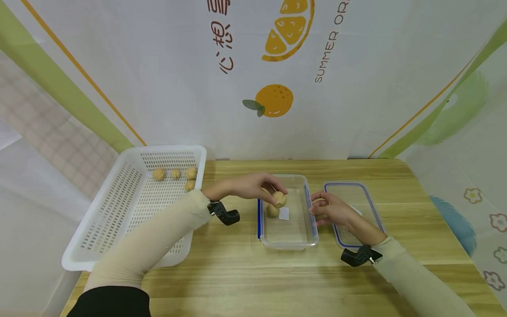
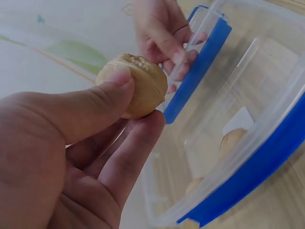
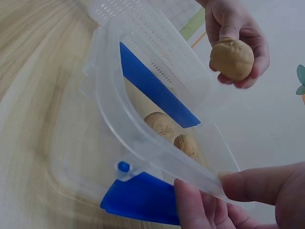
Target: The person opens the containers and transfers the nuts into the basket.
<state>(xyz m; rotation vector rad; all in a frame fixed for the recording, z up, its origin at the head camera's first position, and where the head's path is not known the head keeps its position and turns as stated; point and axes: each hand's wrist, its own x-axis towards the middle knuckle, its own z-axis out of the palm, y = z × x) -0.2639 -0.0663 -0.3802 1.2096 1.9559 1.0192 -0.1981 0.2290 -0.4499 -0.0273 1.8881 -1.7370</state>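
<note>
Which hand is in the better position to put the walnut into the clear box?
The left hand, probably. It already pinches the walnut directly above the open clear box. The right hand only holds the box's right rim and carries no walnut.

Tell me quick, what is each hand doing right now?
Left hand: fingers pinch a walnut above the clear container.
Right hand: fingers grip the container's rim.
</note>
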